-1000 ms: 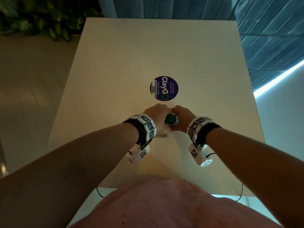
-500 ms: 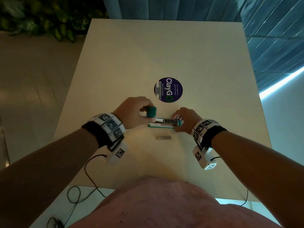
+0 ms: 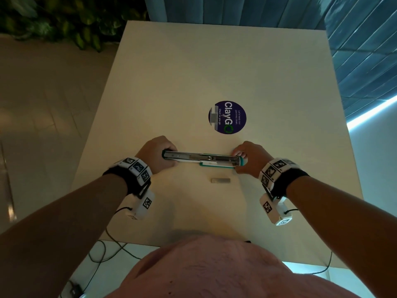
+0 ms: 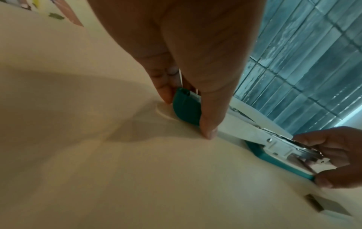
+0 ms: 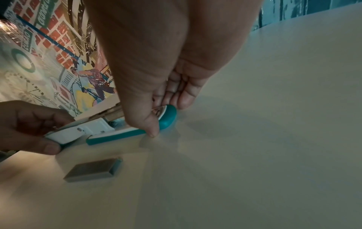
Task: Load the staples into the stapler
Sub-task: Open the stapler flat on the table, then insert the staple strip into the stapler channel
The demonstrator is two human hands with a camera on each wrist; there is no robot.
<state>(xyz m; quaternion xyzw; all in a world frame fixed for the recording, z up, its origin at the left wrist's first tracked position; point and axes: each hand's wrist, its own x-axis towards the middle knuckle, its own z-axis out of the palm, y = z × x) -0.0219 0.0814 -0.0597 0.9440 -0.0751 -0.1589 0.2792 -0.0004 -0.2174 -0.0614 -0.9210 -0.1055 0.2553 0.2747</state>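
Observation:
A teal and white stapler [image 3: 204, 159] lies swung fully open and flat on the cream table, its metal staple channel facing up. My left hand [image 3: 155, 153] pinches the lid's teal end [image 4: 187, 108] between thumb and fingers. My right hand [image 3: 250, 157] pinches the teal base end [image 5: 168, 117] the same way. A grey strip of staples [image 3: 220, 180] lies loose on the table just in front of the stapler, seen in the left wrist view as the staples [image 4: 326, 206] and in the right wrist view as the staples [image 5: 94, 169].
A round purple sticker [image 3: 227, 117] is stuck on the table [image 3: 171, 82] beyond the stapler. Cables [image 3: 103, 252] hang off the near table edge. Plants [image 3: 64, 20] stand at the far left and a blue slatted wall [image 3: 354, 50] runs along the back and right.
The stapler, closed between both hands a second ago, has been swung open. My left hand has drawn the lid out to the left until it lies flat. My right hand has stayed on the base.

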